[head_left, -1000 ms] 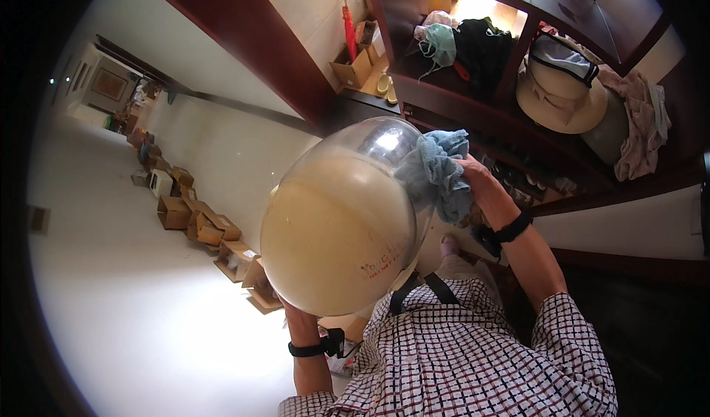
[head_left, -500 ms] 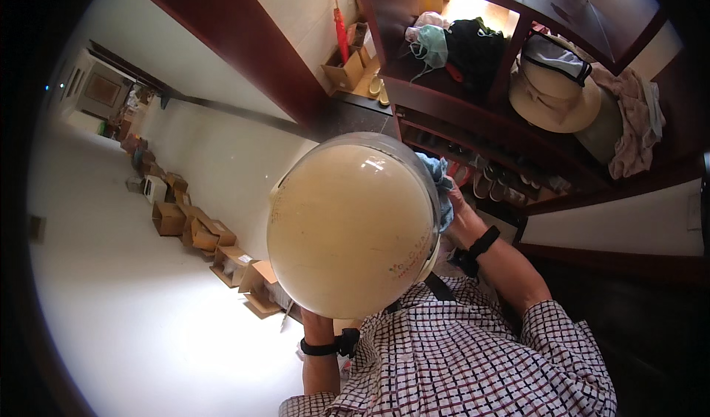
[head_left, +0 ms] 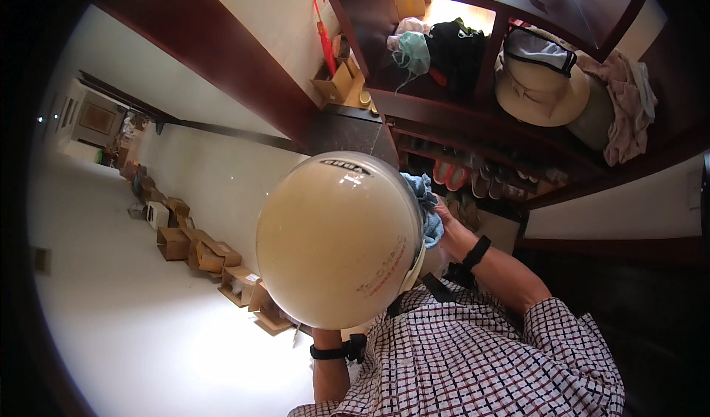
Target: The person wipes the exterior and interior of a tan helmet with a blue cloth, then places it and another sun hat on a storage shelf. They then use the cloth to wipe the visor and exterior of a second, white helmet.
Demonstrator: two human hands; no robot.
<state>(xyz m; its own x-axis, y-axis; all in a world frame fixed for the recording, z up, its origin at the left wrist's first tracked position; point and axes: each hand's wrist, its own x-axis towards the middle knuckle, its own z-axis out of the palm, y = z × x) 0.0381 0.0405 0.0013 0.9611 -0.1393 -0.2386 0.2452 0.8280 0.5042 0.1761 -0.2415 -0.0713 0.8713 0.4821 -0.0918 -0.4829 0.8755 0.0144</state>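
A cream-coloured helmet (head_left: 333,247) with a glossy rounded shell and a clear visor edge is held up in front of my chest. My right hand (head_left: 441,211) is closed on a crumpled blue cloth (head_left: 429,228), pressed against the helmet's right side by the visor. My left forearm (head_left: 330,372) rises under the helmet from below. The shell hides my left hand, so its fingers cannot be seen. A dark strap (head_left: 438,289) hangs from the helmet's lower right.
A dark red cabinet (head_left: 444,99) stands ahead, with a sun hat (head_left: 540,95), masks (head_left: 411,53) and clothes on it. Shoes (head_left: 484,180) fill its lower shelves. Cardboard boxes (head_left: 214,254) line the wall at left. A red umbrella (head_left: 325,47) stands in a box.
The helmet has turned and tilted, bringing a dark marking near its top into sight. It sits slightly lower and further left. My right hand and the cloth have shifted left and down with it.
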